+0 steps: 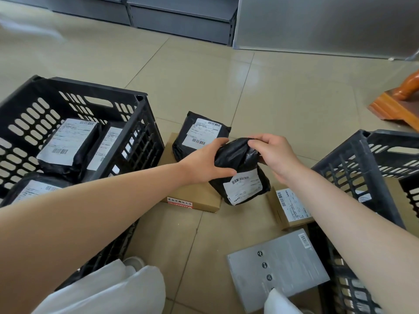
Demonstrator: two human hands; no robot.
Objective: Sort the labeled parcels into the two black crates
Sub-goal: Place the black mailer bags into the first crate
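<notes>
A black plastic-wrapped parcel (241, 177) with a white label stands tilted in the middle of the floor. My left hand (205, 163) grips its upper left side, and my right hand (275, 155) pinches its crumpled top. Behind it a second black parcel (199, 134) lies on a flat cardboard box (192, 196). The left black crate (140, 132) holds three black labeled parcels (68, 143). The right black crate (353, 168) is partly hidden by my right arm.
A small cardboard box (291, 209) with a white label and a grey box (277, 268) lie on the tiled floor near the right crate. Grey cabinets (181, 19) stand at the back. An orange wooden furniture base (399, 105) sits far right.
</notes>
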